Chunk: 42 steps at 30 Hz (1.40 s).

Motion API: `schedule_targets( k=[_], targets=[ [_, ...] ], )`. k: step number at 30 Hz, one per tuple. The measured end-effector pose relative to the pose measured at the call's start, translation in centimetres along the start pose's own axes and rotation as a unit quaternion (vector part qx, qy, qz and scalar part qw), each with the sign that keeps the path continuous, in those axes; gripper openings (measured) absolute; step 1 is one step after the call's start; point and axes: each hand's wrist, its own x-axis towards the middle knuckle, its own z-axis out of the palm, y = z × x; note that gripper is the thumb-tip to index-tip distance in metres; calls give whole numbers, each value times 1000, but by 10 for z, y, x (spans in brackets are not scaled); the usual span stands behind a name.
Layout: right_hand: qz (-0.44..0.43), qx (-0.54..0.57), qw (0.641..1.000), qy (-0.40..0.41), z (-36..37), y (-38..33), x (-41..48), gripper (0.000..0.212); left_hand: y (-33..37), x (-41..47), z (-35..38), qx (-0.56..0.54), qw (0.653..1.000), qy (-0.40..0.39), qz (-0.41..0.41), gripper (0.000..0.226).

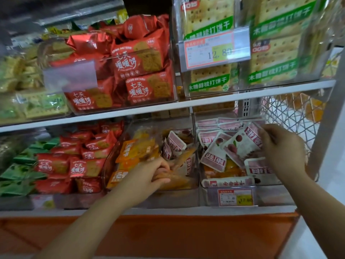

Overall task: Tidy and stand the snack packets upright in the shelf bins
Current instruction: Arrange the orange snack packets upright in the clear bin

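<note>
On the lower shelf, two clear plastic bins sit side by side. Left hand [149, 176] reaches into the middle clear bin [168, 200], its fingers curled round a yellow-orange translucent snack packet [177, 179] lying near the bin's front wall; motion blur hides the exact grip. Further orange packets [134, 148] lie tilted on the left of this bin, and a few pink-and-white packets [174, 142] lean at its far right.

Right hand [283, 152] is at the right clear bin [272, 197], thumb and fingers pinching the upper edge of a pink-and-white fruit-printed snack packet [250, 139], which is tilted. Around it, like packets [214, 156] lie jumbled at angles; those at the far end [224, 125] stand in a row. A red-and-yellow price label [235, 198] is on the front of this bin.

Left of the bins lie red biscuit packets [85, 165] and green packets [18, 174]. The upper shelf holds larger red biscuit packs [143, 60] and green-banded cracker packs [209, 15]. A wire basket [291, 113] hangs at far right.
</note>
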Motion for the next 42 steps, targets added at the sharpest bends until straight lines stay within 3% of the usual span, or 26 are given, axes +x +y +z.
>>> schedule_targets(
  k=[2,7,13,18,24,27,29,32,34,36,42],
  targets=[
    [-6,-12,1000,-16,2,0,0,22,-2,3,-3,-23,999,-20,-15,26],
    [-16,-26,998,-51,5,0,-2,17,4,9,4,-51,995,-81,-8,60],
    [-6,-19,998,-63,5,1,-2,19,0,14,7,43,994,-99,25,38],
    [7,-41,993,-110,3,1,-1,14,6,13,24,126,980,-155,25,56],
    [1,-78,971,-227,-10,0,0,11,8,12,28,103,986,-131,6,76],
    [-21,-107,957,-268,-16,0,-1,12,20,11,19,60,997,-57,10,80],
    [-33,-80,968,-236,-20,-2,-3,9,31,17,12,30,999,23,7,57],
    [-26,5,996,-90,-29,-10,-11,5,58,39,9,37,995,78,53,31],
    [-6,79,997,5,-35,-11,-15,12,76,57,13,54,994,48,85,30],
    [1,85,995,54,-40,-5,-16,15,91,79,22,70,992,4,102,33],
    [40,143,988,41,-36,10,-10,16,113,141,50,75,988,-100,88,41]
  ],
)
